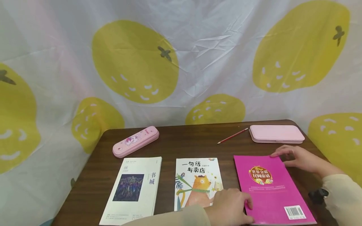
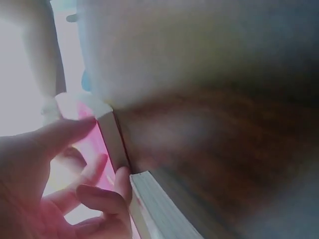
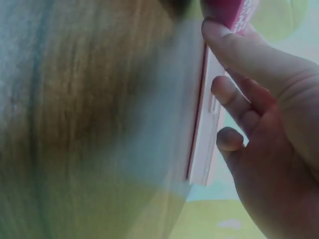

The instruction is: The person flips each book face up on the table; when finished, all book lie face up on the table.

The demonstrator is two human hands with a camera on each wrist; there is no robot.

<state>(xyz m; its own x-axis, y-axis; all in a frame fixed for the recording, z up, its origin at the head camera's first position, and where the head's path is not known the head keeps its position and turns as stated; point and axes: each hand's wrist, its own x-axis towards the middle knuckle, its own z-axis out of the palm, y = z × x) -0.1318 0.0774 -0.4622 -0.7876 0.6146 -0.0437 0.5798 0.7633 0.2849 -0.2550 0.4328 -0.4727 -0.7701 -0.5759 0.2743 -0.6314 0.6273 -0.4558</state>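
Note:
A pink book (image 1: 271,188) lies back cover up at the right of the table, with a round emblem and a barcode. My left hand (image 1: 230,207) holds its near left corner, fingers bent, some of them over the white picture book (image 1: 198,182) beside it. In the left wrist view the left thumb (image 2: 79,130) touches the pink book's corner. My right hand (image 1: 299,158) grips the far right corner; in the right wrist view the right thumb (image 3: 224,35) presses the book's edge (image 3: 239,15). The left hand and forearm hide part of the picture book's lower end.
Farther left lies a cream book (image 1: 135,188) with a dark picture. A pink pencil case with a rabbit (image 1: 135,142) rests behind it. Toward the back right are a red pencil (image 1: 233,136) and a plain pink case (image 1: 277,133), near the right hand. A lemon-print curtain (image 1: 181,62) hangs behind the table.

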